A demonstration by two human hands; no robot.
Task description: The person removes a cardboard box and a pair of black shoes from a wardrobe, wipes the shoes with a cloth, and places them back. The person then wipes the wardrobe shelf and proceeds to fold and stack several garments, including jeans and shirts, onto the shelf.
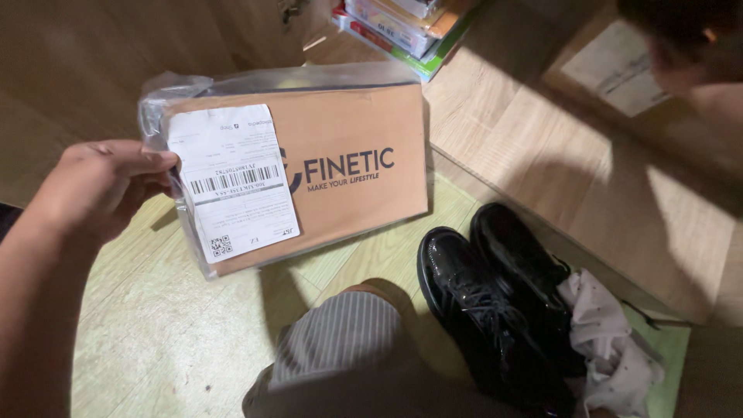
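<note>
Head view: I see the left hand (104, 182) at 9 o'clock, fingers closed on the edge of a plastic-wrapped brown cardboard box (340, 166) with a white label, held above the floor. Glossy black lace-up shoes (495, 302) at 5 o'clock. Right hand out of frame.

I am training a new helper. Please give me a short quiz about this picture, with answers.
1. Which hand holds the cardboard box?
2. True or false: the black shoes lie on the floor, to the right of the box.
3. What sticks out of the shoes: A paper, B a sock, C a bottle?

Key: 1. The left hand. 2. True. 3. A, the crumpled white paper.
</note>
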